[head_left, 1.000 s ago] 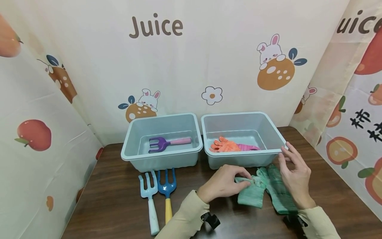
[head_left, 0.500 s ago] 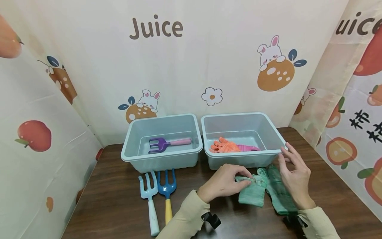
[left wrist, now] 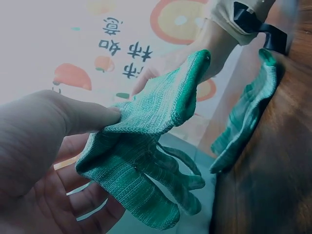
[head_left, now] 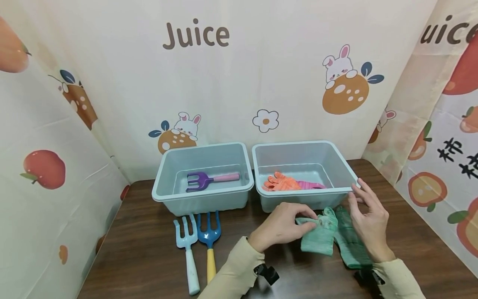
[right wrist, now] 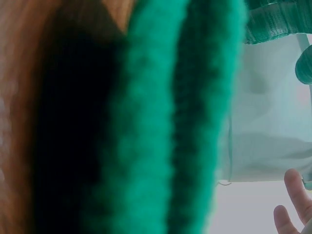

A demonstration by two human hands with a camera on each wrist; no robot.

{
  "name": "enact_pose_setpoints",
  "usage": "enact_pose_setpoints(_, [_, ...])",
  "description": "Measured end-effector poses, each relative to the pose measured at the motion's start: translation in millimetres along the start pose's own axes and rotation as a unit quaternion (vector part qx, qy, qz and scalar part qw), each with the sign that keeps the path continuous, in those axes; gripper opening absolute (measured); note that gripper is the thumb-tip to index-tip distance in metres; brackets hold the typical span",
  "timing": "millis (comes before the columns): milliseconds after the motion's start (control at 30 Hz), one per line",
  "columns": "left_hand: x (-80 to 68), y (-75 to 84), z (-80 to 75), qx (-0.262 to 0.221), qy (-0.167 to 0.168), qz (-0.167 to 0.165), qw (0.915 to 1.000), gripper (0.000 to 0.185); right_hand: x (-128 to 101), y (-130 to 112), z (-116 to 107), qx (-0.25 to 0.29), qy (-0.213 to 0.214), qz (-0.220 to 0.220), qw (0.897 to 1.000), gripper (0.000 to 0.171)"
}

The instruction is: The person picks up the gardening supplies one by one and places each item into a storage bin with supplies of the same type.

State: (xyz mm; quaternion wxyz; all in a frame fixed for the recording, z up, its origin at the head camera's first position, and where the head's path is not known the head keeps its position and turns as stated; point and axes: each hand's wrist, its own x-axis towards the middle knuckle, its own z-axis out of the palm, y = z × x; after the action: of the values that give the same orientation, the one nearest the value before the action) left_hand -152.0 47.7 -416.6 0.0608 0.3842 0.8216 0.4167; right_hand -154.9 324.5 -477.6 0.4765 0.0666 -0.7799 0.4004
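My left hand (head_left: 278, 226) pinches the cuff of a green knit glove (head_left: 319, 238) between thumb and fingers, its cuff gaping in the left wrist view and its fingers pointing away. Just right of it, a second green glove (head_left: 352, 247) lies on the table, partly hidden behind my right hand (head_left: 371, 222). That hand's fingertips touch the near right corner of the right blue-grey bin (head_left: 298, 195). Inside this bin lie an orange glove (head_left: 284, 182) and a pinkish-purple cuff (head_left: 310, 185). A blurred green glove (right wrist: 151, 126) fills much of the right wrist view.
Left of it stands a matching bin (head_left: 209, 201) holding a purple hand fork (head_left: 203, 181) with a pink handle. In front lie a light-blue hand fork (head_left: 190, 257) and a blue one with a yellow handle (head_left: 210, 261). A printed curtain (head_left: 231, 83) hangs behind the wooden table (head_left: 142, 249).
My left hand has lifted the pinched green glove slightly and shifted it a little to the right. My right hand stays at the bin's corner.
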Motion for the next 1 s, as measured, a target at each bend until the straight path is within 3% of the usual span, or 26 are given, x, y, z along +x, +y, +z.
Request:
enact_pose_setpoints(533, [0.9,0.5,-6.5,-0.023,0.019,0.001,0.9996,0.017,0.0,-1.3,-0.6,0.007,0.002,-0.011,1.000,0.033])
enact_pose_setpoints(1000, [2.5,0.1,-10.2,-0.026,0.043,0.019,0.9986,0.016,7.2,-34.6,0.1,0.020,0.009,-0.025,0.999,0.032])
